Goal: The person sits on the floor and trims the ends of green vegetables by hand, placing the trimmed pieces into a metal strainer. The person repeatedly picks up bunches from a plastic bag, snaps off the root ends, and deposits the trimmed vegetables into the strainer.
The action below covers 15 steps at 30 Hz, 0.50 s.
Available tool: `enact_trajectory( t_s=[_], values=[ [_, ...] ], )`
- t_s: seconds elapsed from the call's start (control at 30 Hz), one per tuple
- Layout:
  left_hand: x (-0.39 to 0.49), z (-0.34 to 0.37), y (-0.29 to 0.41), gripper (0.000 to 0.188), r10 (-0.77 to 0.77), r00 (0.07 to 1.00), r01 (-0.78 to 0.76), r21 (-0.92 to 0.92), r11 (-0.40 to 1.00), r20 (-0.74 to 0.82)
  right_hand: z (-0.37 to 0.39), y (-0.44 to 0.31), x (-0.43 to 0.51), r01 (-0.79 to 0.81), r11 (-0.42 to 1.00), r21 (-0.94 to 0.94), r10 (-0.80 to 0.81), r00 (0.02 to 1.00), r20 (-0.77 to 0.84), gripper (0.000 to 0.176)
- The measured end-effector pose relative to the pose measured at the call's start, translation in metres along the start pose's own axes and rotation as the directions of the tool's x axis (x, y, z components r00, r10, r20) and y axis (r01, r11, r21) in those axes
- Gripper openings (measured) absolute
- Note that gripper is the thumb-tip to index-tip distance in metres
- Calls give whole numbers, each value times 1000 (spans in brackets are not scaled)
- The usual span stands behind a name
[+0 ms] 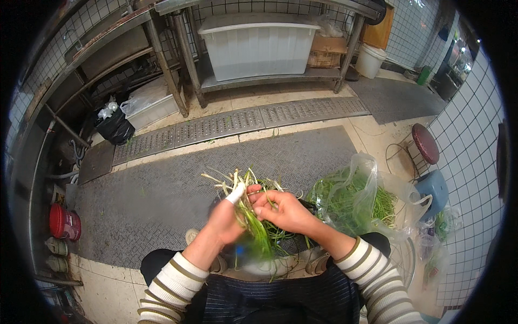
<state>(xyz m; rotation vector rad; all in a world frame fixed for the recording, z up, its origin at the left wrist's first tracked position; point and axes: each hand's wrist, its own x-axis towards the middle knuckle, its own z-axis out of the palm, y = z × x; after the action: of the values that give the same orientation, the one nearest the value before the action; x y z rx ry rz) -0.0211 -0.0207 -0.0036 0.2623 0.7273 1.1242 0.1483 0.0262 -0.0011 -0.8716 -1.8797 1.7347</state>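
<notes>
My left hand (226,220) grips a bunch of long leafy greens (255,227). Their pale root ends point up and away, and the leaves hang down toward my lap. A white wrapping (236,193) covers the left thumb. My right hand (281,208) is beside it, thumb and fingers pinched around a thin green stalk at the bunch. More loose greens (283,235) lie below both hands, partly hidden by them. To the right, a clear plastic bag (360,178) stands opened around a heap of similar thin green stalks (384,204).
A ridged grey mat (162,202) covers the floor, with a perforated metal drain cover (222,124) beyond. A white plastic tub (259,52) rests on a steel shelf. Nearby are a blue stool (433,192), a red-topped stool (425,143) and a red bucket (64,222).
</notes>
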Motion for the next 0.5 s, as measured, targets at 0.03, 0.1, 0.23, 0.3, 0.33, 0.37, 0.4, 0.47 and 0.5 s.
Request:
enact_trajectory(
  t_s=[0.03,0.1,0.23,0.3,0.33,0.37,0.4,0.47,0.5],
  values=[
    [1,1,0,44,4,1000,-4,-9,1000,2,2,0,-1,5,1000,5,-5,1000,-19,10],
    [1,2,-1,44,17,1000,-17,-20,1000,7,4,-2,-2,16,1000,12,-16,998,-56,10],
    [1,1,-1,43,31,999,-32,8,999,33,3,-8,-3,-18,1000,-11,18,999,-46,10],
    [1,1,-2,42,26,999,-27,39,999,35,3,-3,-2,13,1000,-6,-13,998,-61,10],
    [0,2,-1,42,22,999,-23,54,998,26,2,-1,-1,28,1000,-4,-29,997,-71,9],
    [0,2,-1,41,18,1000,-19,69,997,17,0,-1,-1,-23,989,143,35,996,-82,9],
    [0,2,0,38,2,1000,-2,33,999,-5,-3,-2,1,-71,955,289,98,992,-79,9],
    [-1,3,1,35,-1,997,2,9,1000,-78,-13,-4,4,-134,922,364,183,978,-104,9],
    [-1,3,1,34,-4,994,3,-4,1000,-112,-20,-5,4,-154,942,297,203,969,-143,9]
  ],
)
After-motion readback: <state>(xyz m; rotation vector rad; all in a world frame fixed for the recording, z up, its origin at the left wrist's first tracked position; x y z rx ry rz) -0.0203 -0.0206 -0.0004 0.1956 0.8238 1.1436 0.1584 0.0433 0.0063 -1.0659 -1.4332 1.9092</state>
